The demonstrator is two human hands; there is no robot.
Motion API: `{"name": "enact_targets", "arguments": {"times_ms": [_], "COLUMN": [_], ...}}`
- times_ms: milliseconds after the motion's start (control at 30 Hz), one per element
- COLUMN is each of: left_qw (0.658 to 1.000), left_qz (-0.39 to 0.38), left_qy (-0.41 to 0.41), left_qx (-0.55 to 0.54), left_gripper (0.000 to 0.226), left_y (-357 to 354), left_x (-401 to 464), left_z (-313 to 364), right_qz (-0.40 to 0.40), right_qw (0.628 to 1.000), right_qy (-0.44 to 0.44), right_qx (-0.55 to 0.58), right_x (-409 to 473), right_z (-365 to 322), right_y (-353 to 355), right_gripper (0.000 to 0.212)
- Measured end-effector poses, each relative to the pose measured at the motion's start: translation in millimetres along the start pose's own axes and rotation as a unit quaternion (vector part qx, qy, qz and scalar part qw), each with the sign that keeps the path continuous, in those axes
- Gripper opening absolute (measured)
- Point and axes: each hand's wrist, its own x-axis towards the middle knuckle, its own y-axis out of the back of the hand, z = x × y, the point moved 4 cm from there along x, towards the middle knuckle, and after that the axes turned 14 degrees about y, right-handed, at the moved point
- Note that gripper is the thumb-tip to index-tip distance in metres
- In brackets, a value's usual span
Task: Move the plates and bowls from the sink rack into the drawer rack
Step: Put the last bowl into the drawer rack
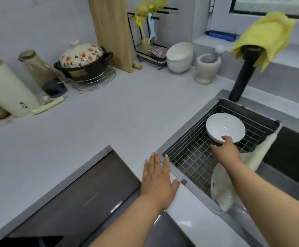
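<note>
Fingers of the right hand (pixel 225 150) pinch the near rim of the white bowl (pixel 224 127), which sits in the sink rack (pixel 189 157) at the frame's right. Left hand (pixel 158 179) lies flat, released. Lift the bowl straight up, clear of the wires.

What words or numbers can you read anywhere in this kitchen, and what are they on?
Nothing here can be read for sure.
White canister: small dark characters near its bottom, too blurred to read.
Black clay pot: a tan label on its front, too blurred to read.
White bowl, held by the right hand in the sink rack: no writing.
Left hand, flat on the counter: no writing nearby.
</note>
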Motion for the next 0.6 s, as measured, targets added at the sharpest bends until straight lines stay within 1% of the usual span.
{"name": "enact_targets", "arguments": {"times_ms": [100,233,367,467,600], "left_qw": [1.0,0.999,0.999,0.999,1.0], "left_qz": [0.027,0.034,0.034,0.026,0.0], "left_qy": [0.004,0.006,0.007,0.009,0.0], "left_qx": [0.002,0.016,0.016,0.022,0.015], "left_gripper": [0.087,0.084,0.081,0.08,0.082], "left_y": [-3.2,-6.0,-5.3,-5.8,-4.8], "left_x": [2.6,3.4,3.5,4.5,8.1], "left_z": [0.7,-1.5,-1.5,-1.9,-6.0], "right_qz": [-0.011,-0.008,0.034,0.077,0.115], "right_qw": [1.0,1.0,0.999,0.996,0.993], "right_qy": [-0.013,-0.028,-0.039,-0.049,-0.018], "right_qx": [-0.011,-0.005,0.0,-0.007,-0.015], "right_x": [15.2,29.3,38.9,37.3,13.4], "right_z": [10.5,21.3,23.2,23.7,14.3], "right_y": [-4.8,-12.2,-6.5,4.7,17.1], "right_gripper": [0.055,0.046,0.027,0.021,0.018]}}
